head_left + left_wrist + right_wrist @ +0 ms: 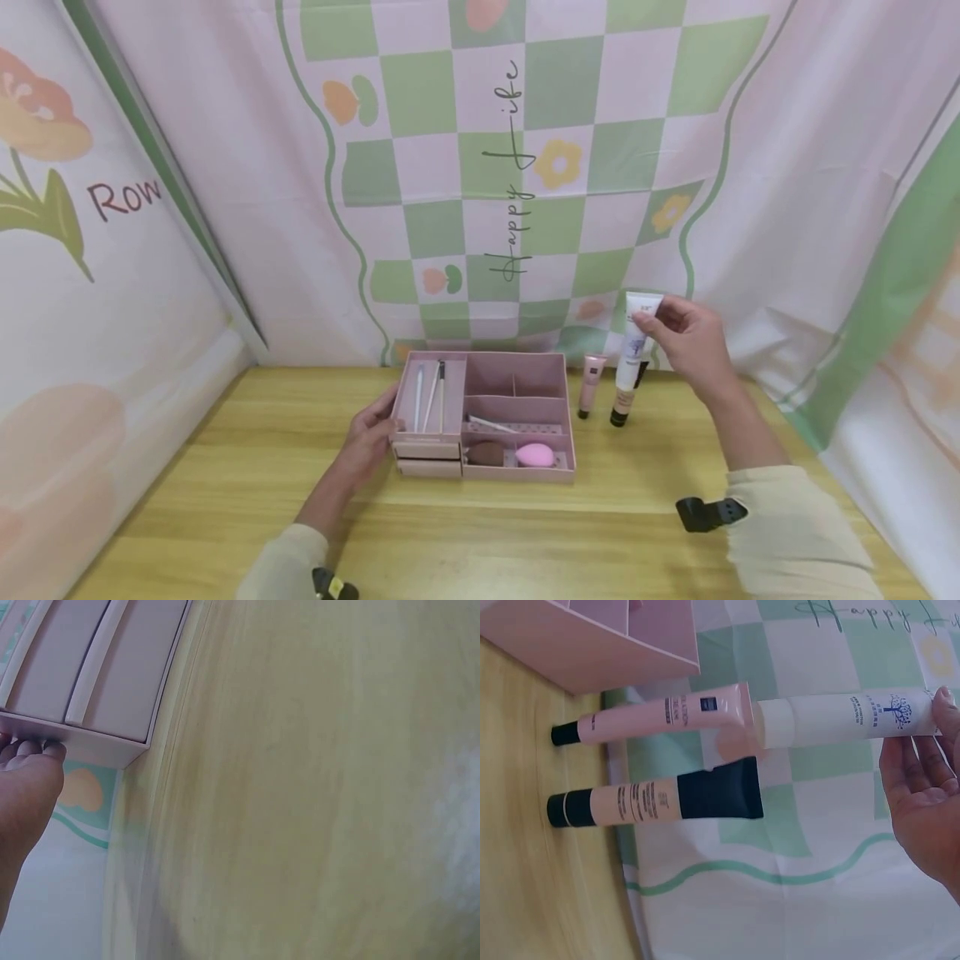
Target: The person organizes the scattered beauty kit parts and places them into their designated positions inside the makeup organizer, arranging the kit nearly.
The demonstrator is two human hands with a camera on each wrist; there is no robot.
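Note:
My right hand (pixel 693 342) pinches a white squeeze tube (pixel 832 716) near its flat end, thumb in front and fingers behind. The tube hangs cap down and shows a blue tree print. Below it on the table, a beige tube (pixel 637 804) with a black cap and black end stands upright, beside a pink tube (pixel 660 716) on a black cap. My left hand (pixel 367 437) rests against the left side of a pink cosmetics organizer (pixel 517 477). In the left wrist view its fingertips (pixel 54 750) touch the organizer's side wall.
Slim brushes (pixel 430 398) lie on the organizer's left top, above two drawers (pixel 427 451). Its compartments hold another thin brush (pixel 491 424), a brown sponge (pixel 485 453) and a pink sponge (pixel 536 455). A checkered curtain (pixel 562 100) hangs behind the wooden table (pixel 525 542).

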